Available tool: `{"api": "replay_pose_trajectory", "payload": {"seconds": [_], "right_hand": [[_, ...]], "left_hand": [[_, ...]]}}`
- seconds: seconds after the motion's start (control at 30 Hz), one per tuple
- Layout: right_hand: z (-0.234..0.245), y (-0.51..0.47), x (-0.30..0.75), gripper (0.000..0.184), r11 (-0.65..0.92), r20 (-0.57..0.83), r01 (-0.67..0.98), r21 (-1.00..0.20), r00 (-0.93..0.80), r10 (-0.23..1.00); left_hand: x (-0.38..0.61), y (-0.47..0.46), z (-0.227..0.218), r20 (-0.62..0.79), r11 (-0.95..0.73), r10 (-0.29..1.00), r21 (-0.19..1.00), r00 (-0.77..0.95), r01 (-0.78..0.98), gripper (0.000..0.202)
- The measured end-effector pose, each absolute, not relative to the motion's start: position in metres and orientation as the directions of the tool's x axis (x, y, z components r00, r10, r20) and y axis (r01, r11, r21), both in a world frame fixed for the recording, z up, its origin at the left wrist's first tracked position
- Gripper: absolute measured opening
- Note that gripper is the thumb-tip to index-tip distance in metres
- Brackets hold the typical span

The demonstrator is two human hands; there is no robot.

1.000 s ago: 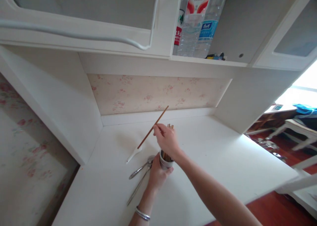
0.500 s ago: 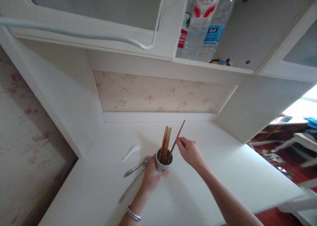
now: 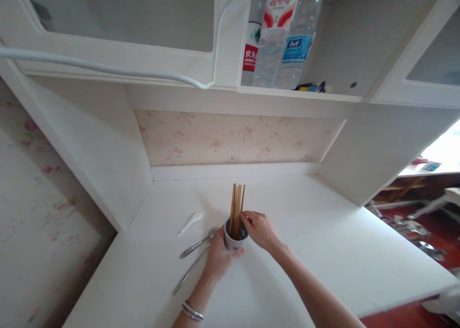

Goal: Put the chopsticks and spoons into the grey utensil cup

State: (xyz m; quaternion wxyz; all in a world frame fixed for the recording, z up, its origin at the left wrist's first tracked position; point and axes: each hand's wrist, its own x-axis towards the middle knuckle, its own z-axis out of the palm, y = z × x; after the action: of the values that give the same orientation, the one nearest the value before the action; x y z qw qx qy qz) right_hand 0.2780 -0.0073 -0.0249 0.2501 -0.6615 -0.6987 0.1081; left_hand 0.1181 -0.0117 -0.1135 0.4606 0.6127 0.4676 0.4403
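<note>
White counter (image 3: 309,237). Over its middle, a left hand (image 3: 218,255) curls around a grey cup (image 3: 234,244) of near-upright chopsticks (image 3: 235,210). At the rim, a right hand (image 3: 261,229) narrowly pinches one thin stick (image 3: 243,196) — best guided gently alongside the bundle, cup held steady.

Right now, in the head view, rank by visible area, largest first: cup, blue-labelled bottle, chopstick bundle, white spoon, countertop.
1. Countertop
2. Blue-labelled bottle
3. Cup and chopstick bundle: too alike to rank
4. White spoon
</note>
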Motion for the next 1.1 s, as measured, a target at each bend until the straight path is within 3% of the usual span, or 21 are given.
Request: {"api": "replay_pose_trajectory", "payload": {"seconds": [0.43,1.1], "right_hand": [[-0.051,0.009,0.287,0.038,0.103,0.171,0.652,-0.751,0.042,0.984],[-0.047,0.016,0.297,0.034,0.176,0.147,0.573,-0.8,-0.098,0.984]], "left_hand": [[0.12,-0.013,-0.119,0.095,-0.135,0.981,0.96,0.167,0.245,0.073],[0.123,-0.015,-0.119,0.105,-0.128,0.98,0.983,0.169,0.131,0.069]]}}
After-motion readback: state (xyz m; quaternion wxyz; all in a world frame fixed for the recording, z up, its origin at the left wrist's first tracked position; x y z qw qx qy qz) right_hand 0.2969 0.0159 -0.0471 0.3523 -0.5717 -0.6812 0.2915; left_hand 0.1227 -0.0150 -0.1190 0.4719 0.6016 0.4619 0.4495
